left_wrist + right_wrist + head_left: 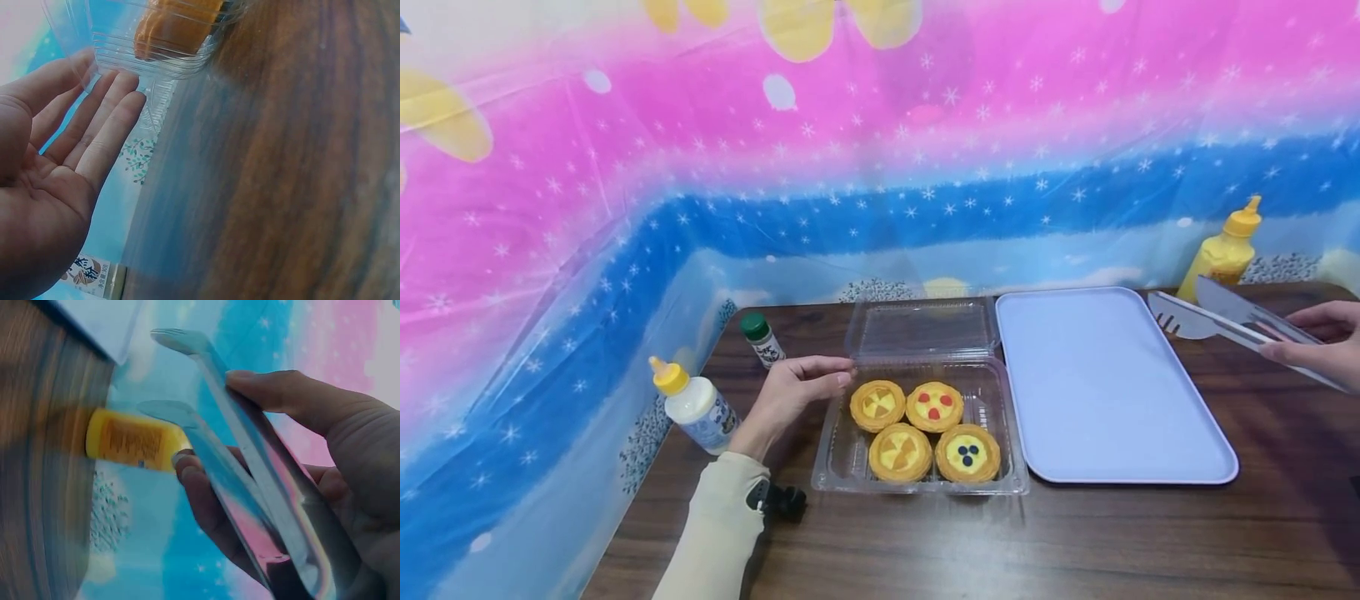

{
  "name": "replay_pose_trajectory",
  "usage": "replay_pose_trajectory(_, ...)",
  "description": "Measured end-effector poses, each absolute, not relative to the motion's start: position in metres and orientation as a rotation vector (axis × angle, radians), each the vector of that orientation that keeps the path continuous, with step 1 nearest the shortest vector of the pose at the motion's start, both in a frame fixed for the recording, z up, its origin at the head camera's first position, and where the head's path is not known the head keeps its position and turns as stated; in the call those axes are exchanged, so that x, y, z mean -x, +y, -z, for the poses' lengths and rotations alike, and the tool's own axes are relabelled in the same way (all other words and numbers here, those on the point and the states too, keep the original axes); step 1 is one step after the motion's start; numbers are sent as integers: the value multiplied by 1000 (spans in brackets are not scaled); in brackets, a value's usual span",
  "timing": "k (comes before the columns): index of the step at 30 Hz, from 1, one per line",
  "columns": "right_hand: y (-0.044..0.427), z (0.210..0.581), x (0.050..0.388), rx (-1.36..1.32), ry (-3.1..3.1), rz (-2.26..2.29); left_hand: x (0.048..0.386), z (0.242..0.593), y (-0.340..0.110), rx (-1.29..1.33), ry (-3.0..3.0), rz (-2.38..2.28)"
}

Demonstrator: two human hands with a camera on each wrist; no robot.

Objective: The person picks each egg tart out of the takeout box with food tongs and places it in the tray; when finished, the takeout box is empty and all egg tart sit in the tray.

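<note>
1. The box (842, 480) sits on the table (1075, 542), clear and open, with its lid (925, 327) laid back directly behind it.
2. Four tarts lie inside the box: two with pale wedge-shaped toppings, a back one (878, 405) and a front one (900, 452), on the left; a red-dotted one (935, 407) at the back right; and a dark-dotted one (967, 454) at the front right.
3. The left hand (786, 398) pinches the box's back left edge, thumb against fairly straight fingers, with little gap between.
4. The right hand (1336, 354), well to the right of the box, grips the tongs (1225, 327), thumb on one arm and fingers on the other; their tips stand apart with nothing between them.
5. The tray (1097, 383), pale and flat, lies just right of the box.
6. Left of the box stand a green-capped jar (765, 340) and, farther out, a white bottle (702, 414).
7. A yellow bottle (1221, 254) stands far to the box's right, toward the back.
8. A colourful cloth (887, 183) hangs behind the box.
</note>
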State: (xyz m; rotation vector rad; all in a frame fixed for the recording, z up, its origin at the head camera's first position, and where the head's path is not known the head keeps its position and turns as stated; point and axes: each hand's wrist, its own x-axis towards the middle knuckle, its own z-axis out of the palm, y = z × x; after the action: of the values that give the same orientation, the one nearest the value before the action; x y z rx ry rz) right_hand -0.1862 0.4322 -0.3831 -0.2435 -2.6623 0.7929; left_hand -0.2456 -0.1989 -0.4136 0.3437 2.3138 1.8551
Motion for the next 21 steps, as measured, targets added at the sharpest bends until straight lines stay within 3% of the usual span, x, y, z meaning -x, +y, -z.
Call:
replay_pose_trajectory(10,369,358,178,-30,-2835,-603,246,417,-201,-350,2301,-1878)
replay_pose_trajectory(21,319,358,173,-240,-2761,-727,248,416,-200,-364,2311,-1864)
